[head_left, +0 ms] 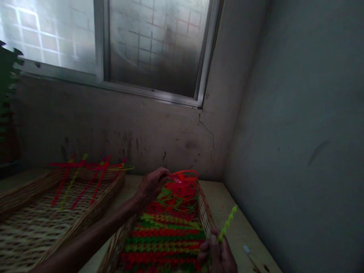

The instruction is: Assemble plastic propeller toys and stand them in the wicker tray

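Pinching a red plastic strand (182, 176) in the left hand (153, 185) above the wicker tray (206, 216), with a green twisted strip (227, 223) held short in the curled right hand (216, 254).

My right hand (217, 254), pinching a green strip (227, 223), can pass along the tabletop (230, 212) between the woven tray (206, 216) and the grey wall (284, 132), where a white-tipped stick (247, 249) lies. Red strands (182, 189) bulge up beneath my left hand (152, 185); a narrow tabletop gap separates it from the second wicker tray (113, 185).
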A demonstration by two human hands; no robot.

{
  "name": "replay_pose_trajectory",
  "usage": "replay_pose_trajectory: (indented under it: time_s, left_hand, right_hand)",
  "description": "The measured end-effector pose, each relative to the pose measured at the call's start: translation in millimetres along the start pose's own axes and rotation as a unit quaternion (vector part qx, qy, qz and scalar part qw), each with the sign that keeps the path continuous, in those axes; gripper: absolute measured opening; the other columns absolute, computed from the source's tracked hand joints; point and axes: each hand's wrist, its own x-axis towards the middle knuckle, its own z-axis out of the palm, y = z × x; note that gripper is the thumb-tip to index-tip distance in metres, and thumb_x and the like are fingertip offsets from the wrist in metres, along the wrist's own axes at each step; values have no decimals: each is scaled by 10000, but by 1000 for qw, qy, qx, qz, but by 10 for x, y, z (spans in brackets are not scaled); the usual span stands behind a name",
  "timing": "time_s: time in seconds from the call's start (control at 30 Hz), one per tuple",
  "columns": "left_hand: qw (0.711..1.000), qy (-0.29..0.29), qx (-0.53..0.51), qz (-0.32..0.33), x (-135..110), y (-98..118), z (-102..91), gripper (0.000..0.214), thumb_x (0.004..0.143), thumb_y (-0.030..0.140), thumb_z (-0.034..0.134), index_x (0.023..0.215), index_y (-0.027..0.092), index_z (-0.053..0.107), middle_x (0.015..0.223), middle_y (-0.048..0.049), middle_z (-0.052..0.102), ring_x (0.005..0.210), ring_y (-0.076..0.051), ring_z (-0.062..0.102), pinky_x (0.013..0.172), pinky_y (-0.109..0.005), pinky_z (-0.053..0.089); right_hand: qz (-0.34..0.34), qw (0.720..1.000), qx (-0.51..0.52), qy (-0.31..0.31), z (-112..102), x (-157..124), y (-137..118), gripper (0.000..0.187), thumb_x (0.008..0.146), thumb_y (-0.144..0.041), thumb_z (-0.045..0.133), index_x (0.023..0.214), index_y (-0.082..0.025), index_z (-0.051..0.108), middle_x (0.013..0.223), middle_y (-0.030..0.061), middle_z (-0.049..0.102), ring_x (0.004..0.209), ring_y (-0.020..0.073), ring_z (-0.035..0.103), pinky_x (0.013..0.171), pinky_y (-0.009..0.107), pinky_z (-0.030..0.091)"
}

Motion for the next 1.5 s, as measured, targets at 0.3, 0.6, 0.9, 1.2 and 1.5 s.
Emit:
replay_pose_trajectory:
  time_s: [0.3,0.6,0.9,1.2,1.5]
  left_hand:
    - [966,-7,-223,-133,-650,278,-406,182,821,338,441,829,168,507,640,35,458,552,-102,431,501,-195,377]
    - [974,-24,-164,-154,-775,420,-560,174,796,313,460,723,168,523,586,34,484,532,-109,445,490,-200,345]
    - [980,-30,-142,-136,-786,554,-576,165,788,279,464,698,154,523,570,44,449,518,-93,394,478,-192,307]
    - [829,-142,-481,-248,-998,737,-395,356,681,472,605,847,159,578,685,-10,614,564,-123,556,531,-230,419]
    - [763,-65,-535,-357,-1145,710,-96,374,665,496,632,804,159,550,640,-3,641,410,-82,521,360,-176,362]
  right_hand:
    - [-84,971,33,-221,256,235,-658,668,665,-680,510,992,-99,542,425,-109,354,379,45,282,380,177,224]
    - [-88,957,-8,-277,151,-298,-1060,598,496,-708,611,746,-164,599,472,-90,315,435,48,205,419,195,170]
    - [-150,952,-174,-201,212,-393,-971,408,643,-581,579,558,-182,563,475,-41,426,452,88,379,448,197,329]
    - [-94,965,-125,-210,53,-254,-861,405,718,-571,505,625,-181,564,538,-20,511,546,127,472,509,211,398]
    - [-24,982,-97,-160,-99,-398,-617,487,705,-669,459,639,-193,540,385,-81,350,348,52,319,363,171,281]
